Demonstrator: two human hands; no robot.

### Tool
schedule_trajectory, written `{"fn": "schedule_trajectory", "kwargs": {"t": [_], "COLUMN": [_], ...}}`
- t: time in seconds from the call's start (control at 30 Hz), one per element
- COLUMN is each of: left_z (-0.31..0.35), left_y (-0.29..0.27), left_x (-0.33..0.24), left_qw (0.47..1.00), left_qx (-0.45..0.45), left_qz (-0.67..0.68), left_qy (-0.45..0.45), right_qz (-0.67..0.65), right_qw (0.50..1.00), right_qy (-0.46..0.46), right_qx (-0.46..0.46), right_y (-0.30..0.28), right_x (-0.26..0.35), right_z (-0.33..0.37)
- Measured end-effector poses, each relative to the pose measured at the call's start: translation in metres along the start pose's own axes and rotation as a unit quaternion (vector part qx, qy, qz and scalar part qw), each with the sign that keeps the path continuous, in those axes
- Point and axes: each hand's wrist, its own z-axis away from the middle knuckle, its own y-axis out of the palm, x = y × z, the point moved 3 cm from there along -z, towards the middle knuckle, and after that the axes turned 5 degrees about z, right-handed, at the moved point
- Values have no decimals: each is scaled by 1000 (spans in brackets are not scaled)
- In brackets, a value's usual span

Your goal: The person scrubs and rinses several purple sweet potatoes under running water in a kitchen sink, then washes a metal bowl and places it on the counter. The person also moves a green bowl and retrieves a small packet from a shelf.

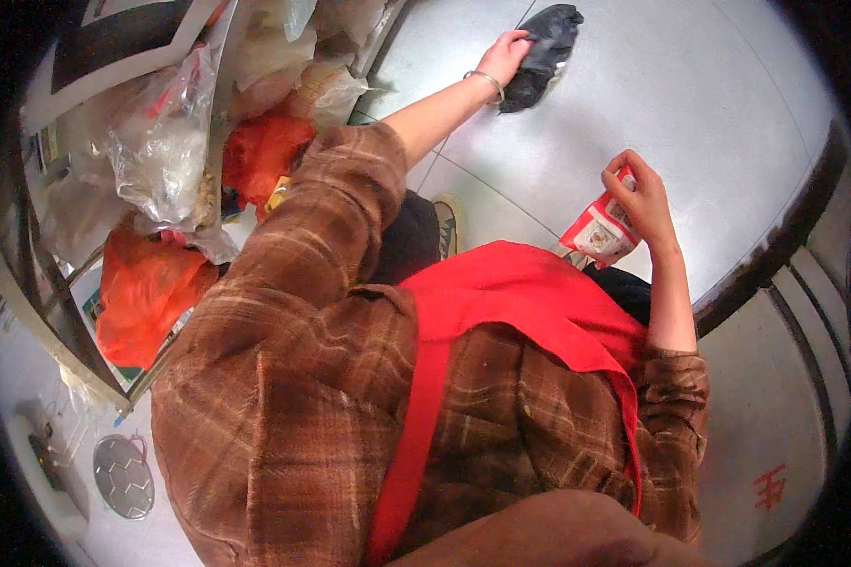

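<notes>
Stretched out ahead, my left hand grips the edge of a black plastic bag, which hangs over the pale tiled floor; what the bag holds, if anything, is hidden. A bangle circles that wrist. At the right, my right hand pinches the top of a small red and white packet. The packet hangs down beside my red apron, above my knee. Fingers are closed on both hands.
To my left stands a metal-framed rack crammed with clear plastic bags and orange-red bags. A dark-edged curved ledge runs along the right. My shoe rests on the tiled floor. A round patterned object lies at lower left.
</notes>
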Motion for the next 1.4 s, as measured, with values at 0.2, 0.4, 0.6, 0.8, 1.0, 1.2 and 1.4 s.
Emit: {"fn": "schedule_trajectory", "kwargs": {"t": [0.2,0.4,0.6,0.8,1.0,1.2,1.4], "left_z": [-29,-27,-39,-38,-36,-58,-34], "left_y": [-4,6,12,10,-4,-82,-124], "left_x": [33,20,21,16,9,17,-16], "left_qw": [946,822,801,788,774,803,824], "left_qx": [-57,15,83,138,149,65,-136], "left_qz": [-307,-538,-590,-598,-615,-592,-550], "left_qy": [83,184,47,-48,-40,0,16], "right_qz": [67,82,106,94,70,91,84], "right_qw": [997,996,994,995,997,995,996], "right_qy": [26,23,2,1,1,-28,-26], "right_qx": [18,18,9,15,14,3,14], "right_y": [0,0,2,1,-3,-3,-4], "right_x": [-1,-3,-4,-1,6,6,10], "right_z": [-2,-4,-4,-4,-3,-3,-3]}}
